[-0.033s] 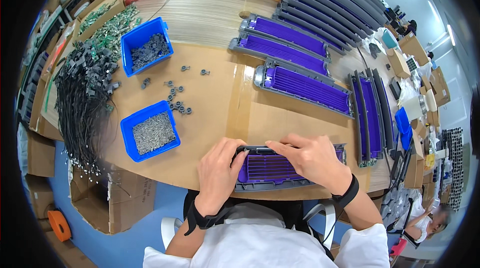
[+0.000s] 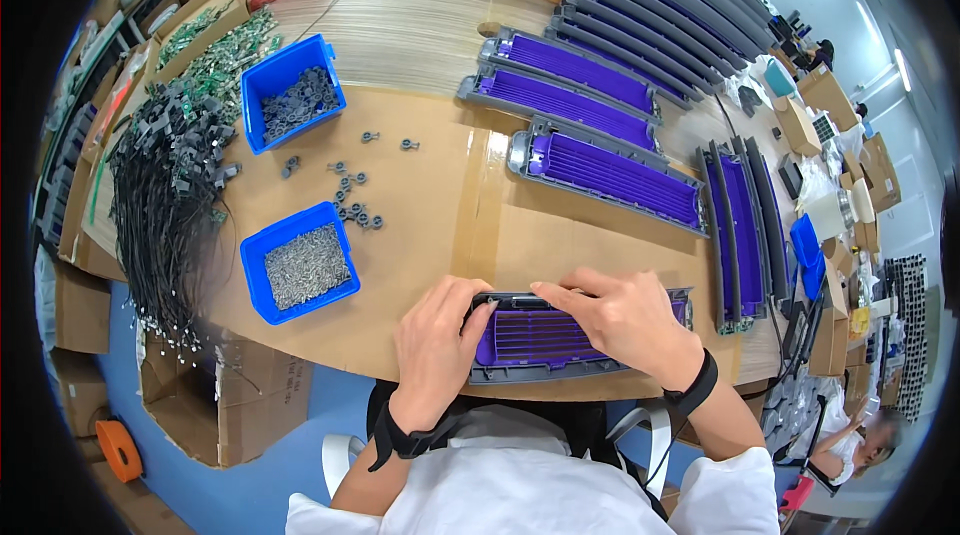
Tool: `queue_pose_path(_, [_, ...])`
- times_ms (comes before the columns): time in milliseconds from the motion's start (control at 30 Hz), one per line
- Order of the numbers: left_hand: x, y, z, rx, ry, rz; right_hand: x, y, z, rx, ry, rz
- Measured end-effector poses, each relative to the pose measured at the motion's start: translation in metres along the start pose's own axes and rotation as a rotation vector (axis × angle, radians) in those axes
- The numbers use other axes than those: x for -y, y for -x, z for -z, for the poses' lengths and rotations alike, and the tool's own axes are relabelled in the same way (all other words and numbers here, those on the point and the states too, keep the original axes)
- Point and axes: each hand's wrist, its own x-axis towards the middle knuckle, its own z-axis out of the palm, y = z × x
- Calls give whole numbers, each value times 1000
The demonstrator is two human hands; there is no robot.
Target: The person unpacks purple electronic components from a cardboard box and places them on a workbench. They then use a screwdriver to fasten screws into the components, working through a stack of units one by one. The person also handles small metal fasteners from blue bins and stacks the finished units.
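Here at the near edge of the table (image 2: 400,30), one grey-and-purple housing (image 2: 540,335) lies open side up on the brown cardboard sheet (image 2: 420,185), grille showing. The left hand (image 2: 437,327) has its left end pinched, thumb over the far left corner and fingers wrapped outside — a grip that looks meant to steady it. The right hand (image 2: 628,320) arches over the right part, fingers bent, index fingertip at the far rim; whether it pinches anything there, I can't tell. Open face up, the inside is easy to reach, and the cardboard probably spares the shell from scratches.

Moving outward: three more housings (image 2: 615,177) lie purple side up toward the far edge, roughly parallel, perhaps to save room. Behind them runs a row of grey shells (image 2: 680,10), too overlapped to count. By the right edge stands a tight group of long pieces (image 2: 735,225), at least two.

Over to the left — two blue bins, the farther bin (image 2: 285,60) with small grey parts, the nearer bin (image 2: 256,270) with screws (image 2: 308,265), both seemingly kept within reach. About a dozen loose grey parts (image 2: 357,208) lie beside them, and one heap of black cables (image 2: 165,185) hangs over the left edge.
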Motion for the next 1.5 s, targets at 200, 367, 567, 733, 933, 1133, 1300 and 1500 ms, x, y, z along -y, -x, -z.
queue_pose_path(200, [-3, 0, -2, -14, -16, 5, 1, 1, 0, 60, 45, 49])
queue_pose_path(367, [-3, 2, -3, -30, -51, 13, 8, -1, 4, 153, 121, 68])
queue_pose_path(567, [-3, 4, -1, -39, -51, -5, 2, 2, 3, 147, 28, 38])
queue_pose_path(733, [-2, 3, -1, -39, -53, -20, -12, 21, 5, -2, -242, -194])
queue_pose_path(933, [-3, 4, -1, -73, 162, 143, -18, 49, 18, 44, -154, -311])
queue_pose_path(1133, [9, 8, 3, -125, 224, 124, -74, 78, 73, -287, -196, -712])
queue_pose_path(1300, [1, 5, -2, -117, 88, 9, -164, 125, 94, -394, -140, -1070])
queue_pose_path(1500, [-3, 5, -4, -87, 101, -8, -194, 134, 78, -401, 101, -1166])
